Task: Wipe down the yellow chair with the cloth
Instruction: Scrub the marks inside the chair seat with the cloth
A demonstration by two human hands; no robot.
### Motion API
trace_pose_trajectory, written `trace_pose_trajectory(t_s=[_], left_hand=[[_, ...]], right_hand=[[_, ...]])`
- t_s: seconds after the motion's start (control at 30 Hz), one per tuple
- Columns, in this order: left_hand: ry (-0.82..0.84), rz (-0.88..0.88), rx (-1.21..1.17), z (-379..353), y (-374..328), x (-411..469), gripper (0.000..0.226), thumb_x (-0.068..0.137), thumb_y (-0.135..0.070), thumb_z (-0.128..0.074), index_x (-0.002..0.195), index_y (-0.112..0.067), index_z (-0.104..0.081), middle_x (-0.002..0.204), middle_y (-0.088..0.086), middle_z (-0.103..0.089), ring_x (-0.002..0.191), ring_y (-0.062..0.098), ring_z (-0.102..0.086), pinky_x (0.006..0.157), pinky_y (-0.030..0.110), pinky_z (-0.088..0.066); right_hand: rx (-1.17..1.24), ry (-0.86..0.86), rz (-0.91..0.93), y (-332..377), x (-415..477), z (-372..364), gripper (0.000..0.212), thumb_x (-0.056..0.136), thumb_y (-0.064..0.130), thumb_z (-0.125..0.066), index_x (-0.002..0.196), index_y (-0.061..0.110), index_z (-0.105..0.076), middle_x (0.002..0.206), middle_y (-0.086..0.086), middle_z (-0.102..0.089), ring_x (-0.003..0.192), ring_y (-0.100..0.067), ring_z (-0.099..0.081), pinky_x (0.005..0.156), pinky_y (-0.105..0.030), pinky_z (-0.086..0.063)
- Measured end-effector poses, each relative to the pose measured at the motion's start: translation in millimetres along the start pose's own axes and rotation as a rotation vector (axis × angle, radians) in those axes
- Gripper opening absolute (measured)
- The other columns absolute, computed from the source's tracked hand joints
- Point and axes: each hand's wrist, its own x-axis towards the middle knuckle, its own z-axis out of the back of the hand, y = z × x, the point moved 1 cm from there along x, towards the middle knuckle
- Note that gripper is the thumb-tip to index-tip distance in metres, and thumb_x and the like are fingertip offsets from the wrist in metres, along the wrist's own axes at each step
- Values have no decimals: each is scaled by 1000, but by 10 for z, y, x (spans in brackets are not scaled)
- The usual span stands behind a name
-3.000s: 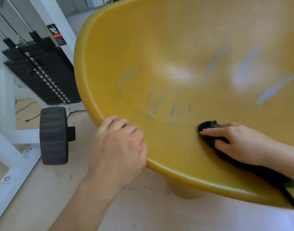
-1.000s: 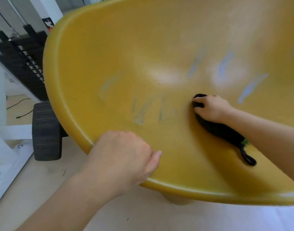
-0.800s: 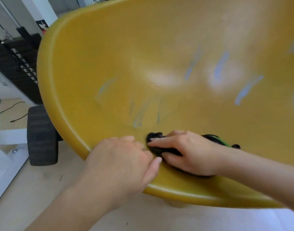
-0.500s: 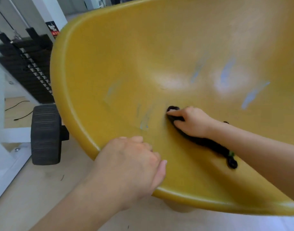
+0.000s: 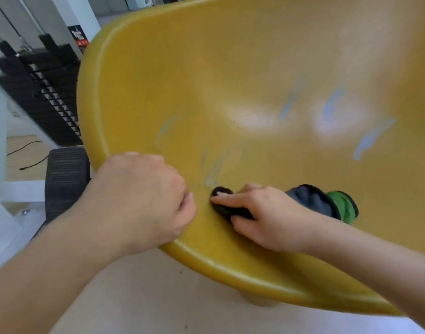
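Observation:
The yellow chair (image 5: 242, 75) is a big glossy shell that fills most of the view, with pale blue-grey streaks on its seat. My left hand (image 5: 139, 198) grips the chair's front-left rim, fingers curled over the edge. My right hand (image 5: 262, 218) presses a dark cloth (image 5: 310, 198) with a green part against the seat near the front rim, index finger stretched over the cloth's black tip. Most of the cloth is hidden under that hand. The two hands are close together, a small gap between them.
A black weight stack (image 5: 40, 97) in a white machine frame (image 5: 11, 189) stands at the left. A black roller pad (image 5: 67, 179) sits just left of the chair rim. A pale floor (image 5: 158, 297) lies below, and the chair's foot (image 5: 259, 301) shows under the shell.
My right hand has slid the cloth from the middle of the seat down toward the front rim, close to my left hand. My left hand keeps its hold on the rim.

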Motion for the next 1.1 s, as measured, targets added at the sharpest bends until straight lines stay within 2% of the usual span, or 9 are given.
trace_pose_trajectory(t_s=[0.1, 0.23, 0.33, 0.47, 0.63, 0.87, 0.97, 1.03, 1.1], left_hand=[[76, -38, 41, 19, 12, 21, 44, 79, -43, -25, 62, -18, -57, 64, -3, -62, 72, 22, -60, 64, 32, -45], [68, -6, 64, 0, 21, -17, 44, 77, -40, -27, 69, -20, -65, 71, -5, -67, 79, 20, -62, 75, 35, -44], [92, 25, 56, 9, 37, 10, 45, 75, -41, -27, 69, -21, -66, 73, -6, -67, 78, 20, -60, 73, 36, -46], [115, -17, 69, 29, 31, 92, 52, 71, -43, -19, 87, -27, -66, 89, -10, -67, 90, 15, -57, 78, 35, -46], [73, 54, 89, 83, 238, 120, 48, 72, -39, -26, 79, -26, -71, 87, -11, -69, 90, 16, -58, 82, 36, -42], [115, 73, 41, 45, 232, 92, 50, 70, -38, -22, 74, -27, -70, 76, -8, -69, 88, 11, -63, 83, 34, -39], [130, 43, 42, 37, 236, 95, 57, 69, -39, -16, 82, -29, -71, 85, -10, -71, 96, 10, -61, 87, 34, -39], [105, 53, 40, 15, 223, 102, 53, 69, -37, -20, 76, -26, -71, 80, -9, -71, 91, 12, -63, 84, 35, -39], [68, 76, 22, -14, 217, 102, 45, 69, -35, -25, 66, -24, -69, 70, -8, -69, 82, 14, -65, 78, 36, -40]], right_hand=[[-132, -8, 38, -262, 25, 68, 50, 97, 42, -42, 144, 50, -29, 142, 0, -47, 135, -13, -36, 105, -36, -33], [-244, -92, -426, -861, 565, 197, 50, 99, 40, -36, 148, 38, -28, 140, -9, -49, 136, -28, -30, 102, -46, -34], [-15, -4, -276, -250, 478, 36, 52, 97, 25, -42, 148, 34, -32, 118, -8, -56, 124, -30, -44, 98, -38, -40], [-18, 3, 70, 100, 156, 14, 52, 98, 36, -41, 147, 46, -25, 136, -4, -50, 131, -19, -38, 103, -41, -36], [-128, -121, -574, -989, 628, 269, 45, 100, 34, -34, 145, 38, -35, 133, -9, -54, 129, -30, -36, 97, -47, -43], [36, -115, 115, 240, 385, -56, 45, 99, 36, -41, 144, 42, -35, 129, 1, -57, 123, -21, -43, 95, -43, -43], [-226, -87, -262, -558, 610, 184, 42, 101, 45, -30, 143, 44, -31, 134, -3, -52, 130, -24, -37, 96, -47, -40], [-129, -168, -585, -829, 778, 295, 40, 100, 41, -31, 139, 33, -37, 134, -8, -52, 128, -32, -35, 97, -51, -41], [-34, -174, -647, -658, 961, 215, 43, 98, 41, -33, 136, 20, -39, 140, -10, -45, 130, -37, -33, 101, -51, -38]])
